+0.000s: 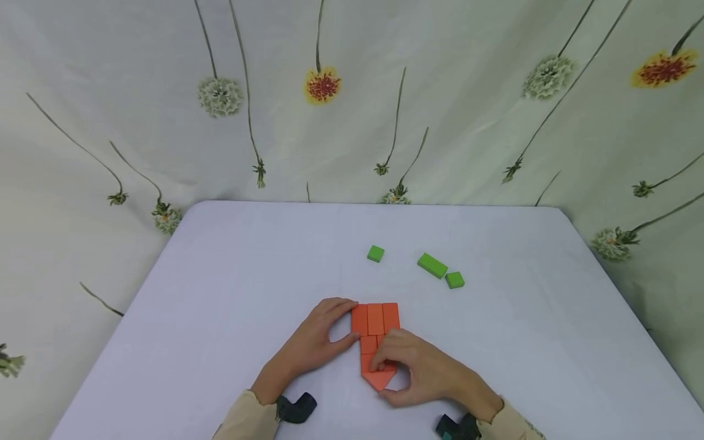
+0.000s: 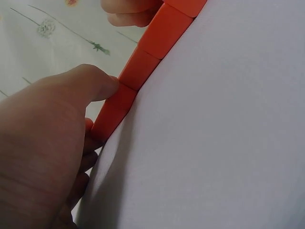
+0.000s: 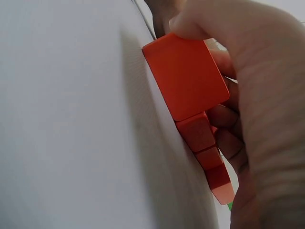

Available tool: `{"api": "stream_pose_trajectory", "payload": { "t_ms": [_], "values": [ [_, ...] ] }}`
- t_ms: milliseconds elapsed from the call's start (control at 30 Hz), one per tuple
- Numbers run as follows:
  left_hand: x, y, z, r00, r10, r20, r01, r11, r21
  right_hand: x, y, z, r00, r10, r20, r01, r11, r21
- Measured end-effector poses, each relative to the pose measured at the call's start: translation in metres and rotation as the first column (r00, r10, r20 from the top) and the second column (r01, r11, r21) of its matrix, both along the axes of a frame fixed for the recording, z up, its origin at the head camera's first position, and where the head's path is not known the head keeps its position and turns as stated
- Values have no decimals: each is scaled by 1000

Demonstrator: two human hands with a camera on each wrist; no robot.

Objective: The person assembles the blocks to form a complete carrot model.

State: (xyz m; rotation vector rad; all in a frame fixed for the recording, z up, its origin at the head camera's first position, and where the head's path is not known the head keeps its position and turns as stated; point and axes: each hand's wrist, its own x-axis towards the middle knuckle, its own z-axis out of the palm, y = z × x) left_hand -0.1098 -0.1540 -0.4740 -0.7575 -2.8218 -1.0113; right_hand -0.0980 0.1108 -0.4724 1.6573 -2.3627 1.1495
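Observation:
Several orange blocks lie flat together on the white table, forming one upright figure in the head view. Three oblong blocks (image 1: 375,319) make its top row, smaller blocks (image 1: 368,344) sit below, and a triangular block (image 1: 378,381) points toward the person. My left hand (image 1: 316,342) holds the upper-left block (image 2: 114,109) at its edge, thumb near its lower corner and index finger at its upper one. With thumb at the point and fingertips over its upper edge, my right hand (image 1: 426,366) pinches the triangular block (image 3: 188,78). That hand covers the figure's right side.
Beyond the figure lie a green cube (image 1: 376,253), a longer green block (image 1: 432,266) and another green cube (image 1: 454,280). Black wrist devices (image 1: 297,408) are worn on both wrists. A flower-print cloth (image 1: 462,104) hangs behind the table's far edge.

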Motion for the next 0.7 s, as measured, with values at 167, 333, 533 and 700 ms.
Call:
{"api": "stream_pose_trajectory", "payload": {
  "t_ms": [167,333,533,700],
  "values": [
    [0,0,-2,1000,8,2,-8,1000,-1,0,0,-1,1000,-5,18,5,1000,-9],
    [1,0,-2,1000,15,25,-15,1000,-5,-1,-1,-2,999,-27,21,29,994,-105],
    [1,1,0,999,17,44,-17,1000,-14,-6,-3,-5,989,-149,-4,144,964,-224],
    [0,1,0,1000,10,27,-10,1000,-11,-11,-2,-6,967,-252,-18,240,939,-246]
  ]
}}
